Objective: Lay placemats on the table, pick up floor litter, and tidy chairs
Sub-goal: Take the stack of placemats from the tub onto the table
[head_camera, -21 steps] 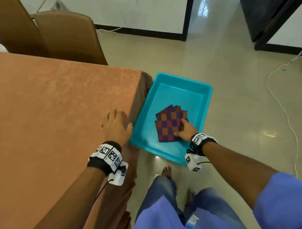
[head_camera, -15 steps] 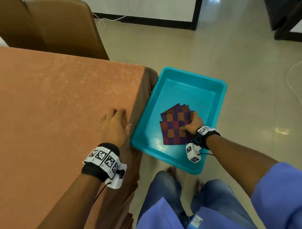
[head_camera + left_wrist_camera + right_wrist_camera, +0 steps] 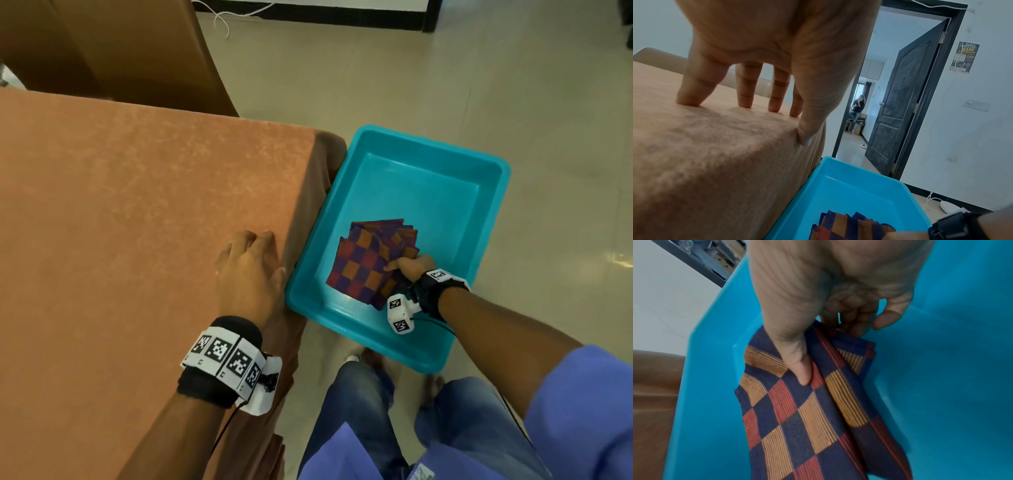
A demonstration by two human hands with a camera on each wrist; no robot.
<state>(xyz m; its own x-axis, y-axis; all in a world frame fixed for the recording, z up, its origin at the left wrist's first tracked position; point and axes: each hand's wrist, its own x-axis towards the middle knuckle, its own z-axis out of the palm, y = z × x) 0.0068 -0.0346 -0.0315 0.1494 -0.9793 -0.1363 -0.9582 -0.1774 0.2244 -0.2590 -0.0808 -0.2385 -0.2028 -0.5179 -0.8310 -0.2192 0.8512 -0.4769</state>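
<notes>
A stack of checked placemats (image 3: 371, 260) in navy, orange and red lies fanned inside a turquoise plastic tray (image 3: 493, 212). My right hand (image 3: 409, 265) grips the stack's near right edge, thumb on top and fingers curled beneath; the right wrist view shows the placemats (image 3: 807, 410) pinched and lifted off the tray (image 3: 951, 369) floor. My left hand (image 3: 248, 267) rests on the corner of the table (image 3: 120, 222), which is covered in an orange-brown cloth. In the left wrist view its fingertips (image 3: 745, 104) press the cloth and the thumb sits at the table (image 3: 694, 154) edge.
The tray stands on the tiled floor against the table's right side. A brown chair (image 3: 113, 51) is tucked in at the table's far side. A white cable (image 3: 226, 20) lies by the wall. An open dark door (image 3: 898, 97) shows another person seated beyond.
My right hand has gone from lying on the placemats to gripping their near edge and raising it. The camera has tilted down and closer. My left hand has stayed put.
</notes>
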